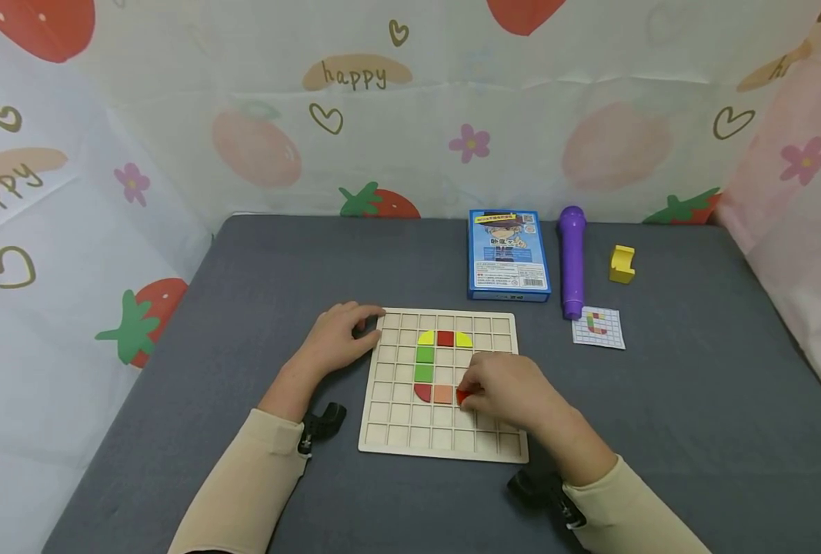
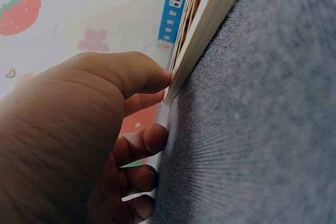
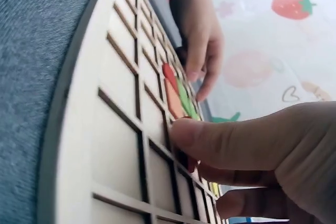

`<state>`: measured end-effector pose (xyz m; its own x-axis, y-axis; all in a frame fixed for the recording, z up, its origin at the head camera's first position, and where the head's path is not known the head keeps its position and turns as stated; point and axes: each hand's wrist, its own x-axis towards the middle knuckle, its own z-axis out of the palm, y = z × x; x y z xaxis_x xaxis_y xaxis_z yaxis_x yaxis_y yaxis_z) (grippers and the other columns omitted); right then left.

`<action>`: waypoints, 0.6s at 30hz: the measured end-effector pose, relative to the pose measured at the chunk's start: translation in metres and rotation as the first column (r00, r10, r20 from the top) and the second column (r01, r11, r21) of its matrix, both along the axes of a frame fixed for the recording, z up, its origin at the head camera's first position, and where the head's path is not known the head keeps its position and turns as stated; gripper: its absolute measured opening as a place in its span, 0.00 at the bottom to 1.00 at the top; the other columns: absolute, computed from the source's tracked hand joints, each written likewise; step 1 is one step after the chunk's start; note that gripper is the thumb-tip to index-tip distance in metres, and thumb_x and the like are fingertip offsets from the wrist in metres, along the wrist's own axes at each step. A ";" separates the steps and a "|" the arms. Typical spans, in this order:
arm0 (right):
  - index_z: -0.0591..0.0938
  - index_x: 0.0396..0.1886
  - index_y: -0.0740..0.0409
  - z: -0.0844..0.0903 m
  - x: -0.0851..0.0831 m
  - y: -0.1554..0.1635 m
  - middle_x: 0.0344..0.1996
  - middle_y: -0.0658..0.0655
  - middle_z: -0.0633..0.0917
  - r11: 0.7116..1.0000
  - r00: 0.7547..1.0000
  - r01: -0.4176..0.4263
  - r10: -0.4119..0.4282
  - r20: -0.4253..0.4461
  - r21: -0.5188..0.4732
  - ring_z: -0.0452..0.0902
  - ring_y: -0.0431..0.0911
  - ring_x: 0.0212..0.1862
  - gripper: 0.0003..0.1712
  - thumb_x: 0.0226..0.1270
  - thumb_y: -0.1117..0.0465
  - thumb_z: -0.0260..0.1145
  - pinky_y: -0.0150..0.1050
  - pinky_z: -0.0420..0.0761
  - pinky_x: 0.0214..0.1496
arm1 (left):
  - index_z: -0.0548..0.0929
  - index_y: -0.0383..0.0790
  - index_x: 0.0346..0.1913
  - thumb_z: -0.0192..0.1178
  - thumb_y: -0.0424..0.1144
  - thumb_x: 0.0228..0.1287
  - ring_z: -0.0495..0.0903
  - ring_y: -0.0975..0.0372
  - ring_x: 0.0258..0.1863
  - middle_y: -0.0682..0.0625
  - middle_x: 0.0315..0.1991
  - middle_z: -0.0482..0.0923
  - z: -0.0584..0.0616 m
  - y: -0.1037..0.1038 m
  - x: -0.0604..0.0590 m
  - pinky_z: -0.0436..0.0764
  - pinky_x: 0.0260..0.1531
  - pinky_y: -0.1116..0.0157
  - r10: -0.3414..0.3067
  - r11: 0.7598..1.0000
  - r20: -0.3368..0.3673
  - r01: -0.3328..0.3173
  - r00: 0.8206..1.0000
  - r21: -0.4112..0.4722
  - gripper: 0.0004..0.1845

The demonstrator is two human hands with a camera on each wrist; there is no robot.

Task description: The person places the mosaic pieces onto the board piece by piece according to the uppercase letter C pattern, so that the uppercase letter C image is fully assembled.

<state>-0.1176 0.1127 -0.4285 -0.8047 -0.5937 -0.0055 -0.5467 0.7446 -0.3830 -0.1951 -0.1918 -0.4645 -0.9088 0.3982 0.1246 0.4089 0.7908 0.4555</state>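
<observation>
Right hand [image 1: 510, 392]: fingers curled, pinching a red piece [image 1: 462, 396] at its fingertips, over the wooden board [image 1: 410, 442].
Left hand [image 1: 341, 338]: fingers bent, resting against the board's left edge.
Orange piece [image 1: 442, 395]: just left of the red piece.

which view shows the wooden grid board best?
Head view: the whole wooden grid board shows from above, every cell and coloured tile readable. Left wrist gives only its edge, with the left hand against it. Right wrist shows a steep, close slice of cells.
</observation>
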 end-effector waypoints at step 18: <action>0.92 0.42 0.53 0.005 -0.009 0.014 0.34 0.48 0.84 0.989 0.967 0.120 -0.136 -0.218 -0.083 0.79 0.40 0.32 0.09 0.67 0.55 0.73 0.38 0.78 0.30 | 0.83 0.46 0.65 0.62 0.45 0.73 0.68 0.59 0.29 0.52 0.32 0.73 -0.002 -0.002 0.002 0.68 0.33 0.57 0.062 0.998 0.021 -0.062 0.998 -0.014 0.20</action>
